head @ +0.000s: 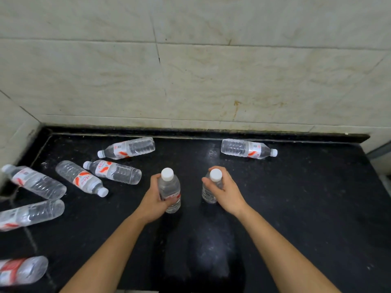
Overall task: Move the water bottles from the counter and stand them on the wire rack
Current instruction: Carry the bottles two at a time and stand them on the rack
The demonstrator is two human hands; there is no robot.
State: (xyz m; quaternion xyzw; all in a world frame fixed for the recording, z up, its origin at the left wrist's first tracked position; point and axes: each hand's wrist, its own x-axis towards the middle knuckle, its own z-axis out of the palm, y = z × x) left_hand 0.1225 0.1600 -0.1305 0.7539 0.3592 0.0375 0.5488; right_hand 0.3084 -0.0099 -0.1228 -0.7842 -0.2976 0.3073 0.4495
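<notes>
Each of my hands holds a clear water bottle with a white cap upright over the black counter. My left hand wraps the left bottle around its red-and-white label. My right hand grips the right bottle just below the cap. Several more bottles lie on their sides: one near the back wall on the right, one at the back left, two side by side left of my hands, and others along the left edge. No wire rack is in view.
A tiled wall rises behind the counter and meets a side wall at the left corner. The counter's right end stops beside a pale ledge.
</notes>
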